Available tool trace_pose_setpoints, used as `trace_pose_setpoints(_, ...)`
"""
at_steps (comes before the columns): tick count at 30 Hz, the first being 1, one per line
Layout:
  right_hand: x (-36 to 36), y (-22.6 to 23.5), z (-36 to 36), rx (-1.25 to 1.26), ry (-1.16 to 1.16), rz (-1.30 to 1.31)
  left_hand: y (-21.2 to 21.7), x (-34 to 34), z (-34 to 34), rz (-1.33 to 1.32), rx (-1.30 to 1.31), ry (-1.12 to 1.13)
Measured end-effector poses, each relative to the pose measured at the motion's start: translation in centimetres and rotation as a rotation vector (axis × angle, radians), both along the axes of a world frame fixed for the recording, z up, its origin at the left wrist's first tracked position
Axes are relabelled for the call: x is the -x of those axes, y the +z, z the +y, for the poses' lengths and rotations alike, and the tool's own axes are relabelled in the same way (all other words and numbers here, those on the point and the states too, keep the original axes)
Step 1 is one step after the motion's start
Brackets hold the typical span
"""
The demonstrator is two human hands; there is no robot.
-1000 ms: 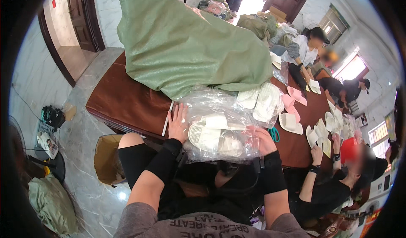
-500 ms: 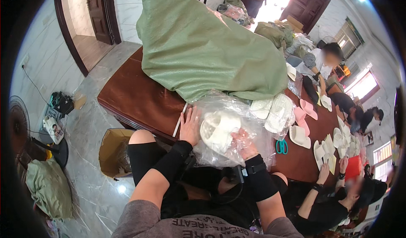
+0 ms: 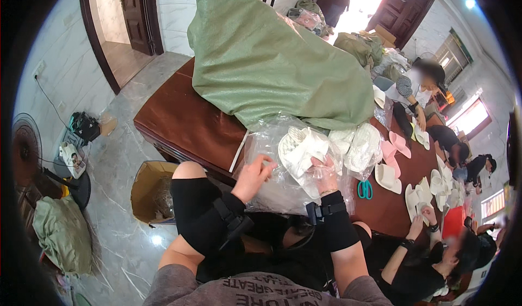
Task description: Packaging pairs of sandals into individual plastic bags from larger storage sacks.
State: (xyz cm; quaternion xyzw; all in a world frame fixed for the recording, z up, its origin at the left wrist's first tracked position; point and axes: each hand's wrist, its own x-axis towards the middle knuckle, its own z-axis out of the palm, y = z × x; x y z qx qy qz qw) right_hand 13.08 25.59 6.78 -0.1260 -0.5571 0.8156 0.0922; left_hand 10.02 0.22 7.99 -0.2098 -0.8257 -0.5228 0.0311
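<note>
A pair of white slippers [image 3: 298,152] lies at the near edge of the brown table, with clear plastic bags about and beneath it. My right hand [image 3: 326,176] grips the slippers at their right side, its fingers partly covered by clear film. Just left of the slippers, my left hand [image 3: 253,178] is raised above a clear plastic bag [image 3: 261,143], its fingers loosely bent and apart, with nothing seen in them. More white slippers [image 3: 363,147], ribbed and wrapped in clear plastic, rest right beside the held pair.
A big green woven sack [image 3: 283,72] covers the table's far side. Teal scissors [image 3: 365,189], pink slippers [image 3: 392,152] and several white slippers [image 3: 418,197] lie to the right, where co-workers sit. A cardboard box [image 3: 152,192] stands on the floor at left.
My left hand has lifted off the plastic and drawn back toward me. The white slippers in my right hand have turned and shifted slightly right. The whole view has shifted a little.
</note>
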Motion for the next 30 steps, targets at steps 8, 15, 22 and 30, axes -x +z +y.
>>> trace_pose_setpoints(8,0.3,-0.3,2.2,-0.213,-0.013,-0.007,-1.1,-7.1,-3.2,-0.499,-0.380,0.005)
trace_pose_setpoints(15,-0.7,-1.0,0.5,-0.321,0.140,0.012,-0.1,-1.2,-1.7,0.163,-0.016,0.132)
trace_pose_setpoints(22,0.2,-3.3,0.8,-0.573,0.072,-0.029,-7.2,3.8,1.7,0.421,0.529,0.225)
trace_pose_setpoints(30,-5.1,0.7,8.0,-0.426,0.084,-0.240,-7.7,3.9,1.8,0.425,0.601,0.262)
